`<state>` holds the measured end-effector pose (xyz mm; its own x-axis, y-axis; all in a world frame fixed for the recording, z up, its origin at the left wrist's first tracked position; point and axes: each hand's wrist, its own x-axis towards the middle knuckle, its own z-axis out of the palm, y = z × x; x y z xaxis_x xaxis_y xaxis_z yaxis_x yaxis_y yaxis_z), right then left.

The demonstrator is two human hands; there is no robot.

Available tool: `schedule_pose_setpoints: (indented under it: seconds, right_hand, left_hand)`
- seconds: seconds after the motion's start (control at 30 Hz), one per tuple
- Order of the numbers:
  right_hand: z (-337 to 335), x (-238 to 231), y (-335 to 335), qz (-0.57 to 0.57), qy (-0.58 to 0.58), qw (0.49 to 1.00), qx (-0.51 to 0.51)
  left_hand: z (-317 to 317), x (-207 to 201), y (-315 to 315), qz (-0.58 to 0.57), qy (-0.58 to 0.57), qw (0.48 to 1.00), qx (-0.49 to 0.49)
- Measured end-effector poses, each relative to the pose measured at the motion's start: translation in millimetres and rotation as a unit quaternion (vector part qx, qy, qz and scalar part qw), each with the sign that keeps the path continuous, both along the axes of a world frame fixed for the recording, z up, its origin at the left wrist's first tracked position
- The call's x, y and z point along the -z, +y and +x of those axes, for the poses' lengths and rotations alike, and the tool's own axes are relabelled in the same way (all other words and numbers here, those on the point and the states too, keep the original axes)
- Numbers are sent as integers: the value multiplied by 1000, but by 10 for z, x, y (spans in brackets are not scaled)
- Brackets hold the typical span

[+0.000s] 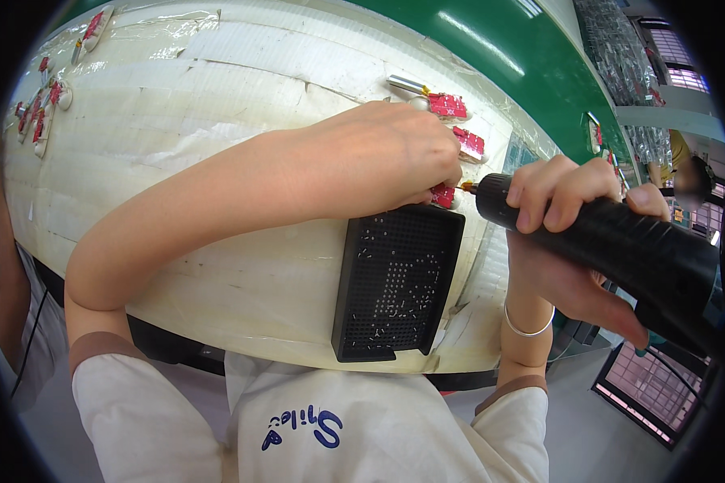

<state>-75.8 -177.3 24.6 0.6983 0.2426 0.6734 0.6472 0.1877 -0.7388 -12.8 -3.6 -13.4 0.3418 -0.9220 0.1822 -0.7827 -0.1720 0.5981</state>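
Note:
My right hand [562, 197] is wrapped round a black electric screwdriver [652, 256], held sideways with its tip pointing left. The bit meets, or comes very near, a small red part [443, 196] at the fingertips of my left hand [407, 151]. That hand is closed in a pinch, and its back hides most of the part. Just below it lies a black screw tray [341, 318] with a grid of holes. Small screws [395, 290] stand in some holes, and others lie loose on top.
Beyond my left hand are two more red-and-white parts [447, 106], one with a metal cylinder. Several similar parts [39, 121] lie at the table's far left. Plastic film covers the pale table [242, 266]. A green surface [475, 40] runs behind it. Another person's arm [0, 233] shows at the left edge.

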Motion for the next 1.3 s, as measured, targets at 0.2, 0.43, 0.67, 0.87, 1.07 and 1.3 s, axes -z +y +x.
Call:
schedule_pose_setpoints:
  seconds: [0.2,0.43,0.67,0.87,1.07,1.3]
  right_hand:
    - [-430,-205,156,58,65,996,36]
    - [-428,-25,253,69,84,994,17]
    - [-464,-49,298,46,98,992,60]
    - [-324,-337,112,-4,29,1000,3]
    - [-74,-128,84,-9,36,999,-16]
    - [-8,-35,69,8,31,999,-39]
  left_hand:
    - [188,-302,204,11,-38,998,-44]
    - [104,116,-66,-72,-174,980,-66]
    - [58,89,-26,-78,-133,988,-30]
    - [32,42,-47,-35,14,999,-3]
    - [54,144,-24,-80,47,995,-20]
    - [64,113,-59,-68,46,997,-11]
